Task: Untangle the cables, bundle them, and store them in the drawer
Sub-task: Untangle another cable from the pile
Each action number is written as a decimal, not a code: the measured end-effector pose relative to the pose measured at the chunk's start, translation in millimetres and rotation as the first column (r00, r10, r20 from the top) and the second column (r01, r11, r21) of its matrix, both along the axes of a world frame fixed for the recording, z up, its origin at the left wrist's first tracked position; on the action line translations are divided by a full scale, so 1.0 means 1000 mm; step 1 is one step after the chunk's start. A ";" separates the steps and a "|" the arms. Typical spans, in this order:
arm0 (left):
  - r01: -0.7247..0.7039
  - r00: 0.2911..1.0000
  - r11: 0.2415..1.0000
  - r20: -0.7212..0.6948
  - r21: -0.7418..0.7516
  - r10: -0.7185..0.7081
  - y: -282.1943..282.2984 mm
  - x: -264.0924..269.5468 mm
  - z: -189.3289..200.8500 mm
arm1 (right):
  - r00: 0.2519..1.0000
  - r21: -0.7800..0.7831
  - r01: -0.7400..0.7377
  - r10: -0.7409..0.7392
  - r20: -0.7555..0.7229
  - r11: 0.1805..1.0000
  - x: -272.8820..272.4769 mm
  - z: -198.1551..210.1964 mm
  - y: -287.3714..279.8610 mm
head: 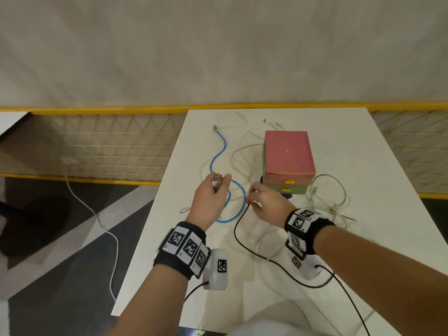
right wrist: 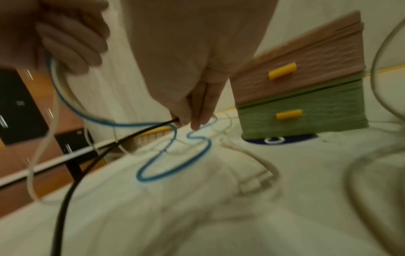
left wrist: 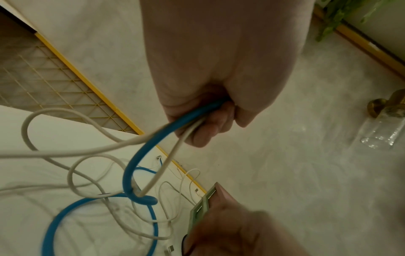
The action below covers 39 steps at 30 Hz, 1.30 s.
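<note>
On the white table (head: 351,146) a blue cable (head: 219,146) snakes among loose white cables (head: 240,151). My left hand (head: 213,192) is raised above it and grips the blue cable (left wrist: 140,155) together with one white cable (left wrist: 166,164), their metal plugs (head: 217,178) sticking out at the top. Beside it my right hand (head: 264,202) pinches the end of a thin black cable (head: 236,235) (right wrist: 98,155) just above the table. The drawer box (head: 288,154), pink over green with yellow handles, stands behind my right hand with both drawers closed (right wrist: 306,86).
A tangle of pale cables (head: 332,202) lies right of the box. The table's left edge drops to the floor, where a white cord (head: 109,238) runs. A yellow mesh fence (head: 109,141) stands behind. A clear bottle (left wrist: 379,131) shows in the left wrist view.
</note>
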State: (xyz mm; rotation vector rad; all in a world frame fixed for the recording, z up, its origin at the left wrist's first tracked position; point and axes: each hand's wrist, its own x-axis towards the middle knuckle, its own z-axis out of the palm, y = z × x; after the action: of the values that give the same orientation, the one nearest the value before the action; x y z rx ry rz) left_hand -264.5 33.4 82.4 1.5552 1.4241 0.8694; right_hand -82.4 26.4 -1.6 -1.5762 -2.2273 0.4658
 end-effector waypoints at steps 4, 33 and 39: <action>-0.084 0.993 0.996 0.076 -0.023 0.086 0.011 0.003 0.004 | 0.937 0.224 0.099 -0.015 -0.349 0.969 -0.010 0.040 -0.002; 0.129 0.867 0.992 0.487 -0.008 -0.109 0.027 0.021 0.074 | 0.877 -0.097 0.117 -0.149 -0.457 0.988 0.023 0.066 -0.032; 0.449 0.861 0.893 -0.250 -0.037 -0.444 0.011 0.033 0.060 | 0.849 -0.028 0.048 -0.055 -0.525 0.998 0.029 0.100 -0.022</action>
State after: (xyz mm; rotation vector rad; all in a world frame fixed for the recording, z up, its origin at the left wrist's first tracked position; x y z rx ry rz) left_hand -231.4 44.2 142.0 1.9639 1.1438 0.4170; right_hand -53.2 4.4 98.1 -1.3065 -1.7586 0.7915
